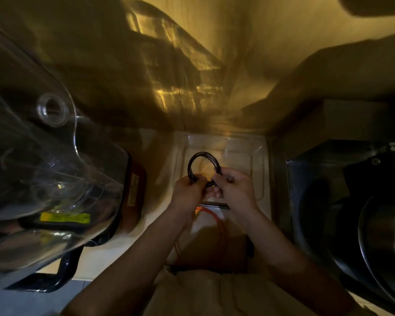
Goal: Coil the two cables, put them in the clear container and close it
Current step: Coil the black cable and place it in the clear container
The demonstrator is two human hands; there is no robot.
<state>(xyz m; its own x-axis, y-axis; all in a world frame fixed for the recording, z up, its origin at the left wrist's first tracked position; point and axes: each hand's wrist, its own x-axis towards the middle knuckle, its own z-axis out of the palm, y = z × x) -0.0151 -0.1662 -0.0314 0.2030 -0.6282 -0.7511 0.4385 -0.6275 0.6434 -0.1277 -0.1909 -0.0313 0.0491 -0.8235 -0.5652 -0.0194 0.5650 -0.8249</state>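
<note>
Two cables, perhaps one container

Both forearms bare, no sleeves in view. Left hand and right hand: no rings, watch or gloves that I can make out, though lighting is dim.

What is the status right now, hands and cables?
Left hand and right hand both gripping black cable coil above open clear container. Orange cable loose below the wrists, not yet coiled. Nothing blocking the container.
</note>
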